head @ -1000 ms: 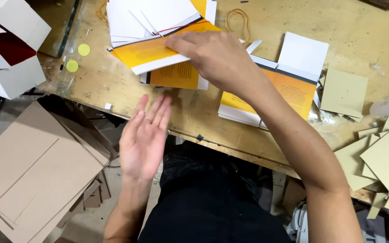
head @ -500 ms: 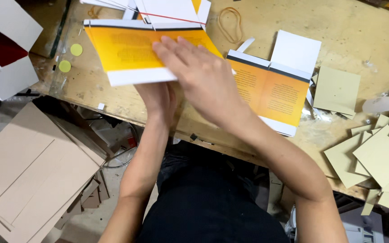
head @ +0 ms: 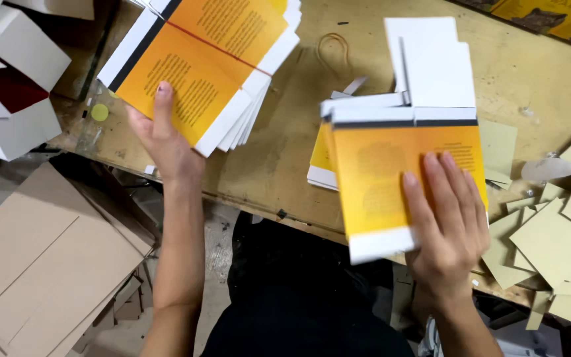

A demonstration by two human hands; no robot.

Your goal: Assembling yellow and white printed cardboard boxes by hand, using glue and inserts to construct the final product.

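At far left, flat brown cardboard sheets [head: 41,264] are lying on the floor below the worktop [head: 285,152]. The left hand [head: 163,135] is gripping the near edge of a fanned stack of orange printed sheets [head: 199,66], thumb on top, the stack resting on the worktop's left part. Further right, the right hand [head: 447,218] is lying spread, fingers flat, on a single orange sheet with white borders [head: 391,178], holding it over the worktop's front edge above another small pile [head: 322,158]. Pale green card offcuts [head: 563,225] are lying scattered at far right.
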